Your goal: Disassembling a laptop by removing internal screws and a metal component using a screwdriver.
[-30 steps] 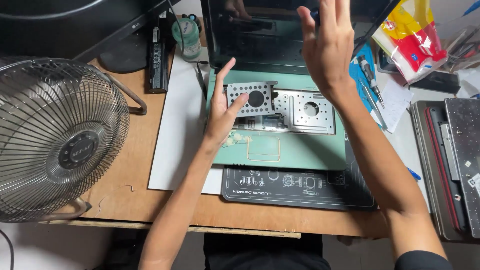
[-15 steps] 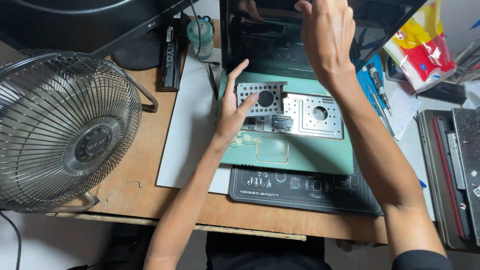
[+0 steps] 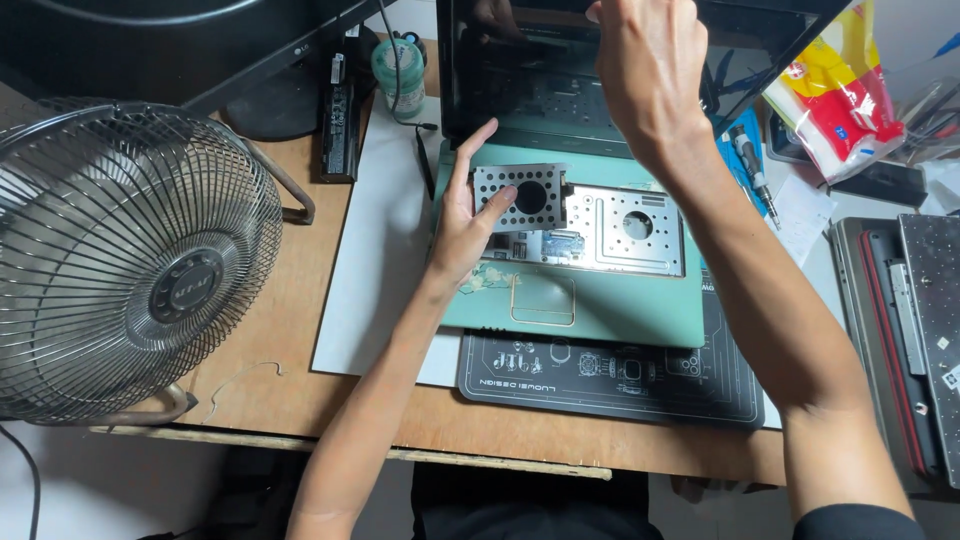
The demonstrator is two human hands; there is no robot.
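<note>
A wire-grilled metal fan point(image 3: 120, 260) stands at the left of the wooden tabletop point(image 3: 290, 330). The left hand point(image 3: 470, 225) pinches a thin perforated metal plate point(image 3: 520, 197) over the teal laptop base point(image 3: 600, 300), lifted at its left end; it looks light, stiff and sharp-edged, best held by its rims. The right hand point(image 3: 650, 75) grips the upright screen's point(image 3: 560, 70) top edge, fingers curled over it.

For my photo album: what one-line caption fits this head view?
Left hand lifts a perforated metal plate from an opened green laptop; right hand holds the screen's top edge.
</note>
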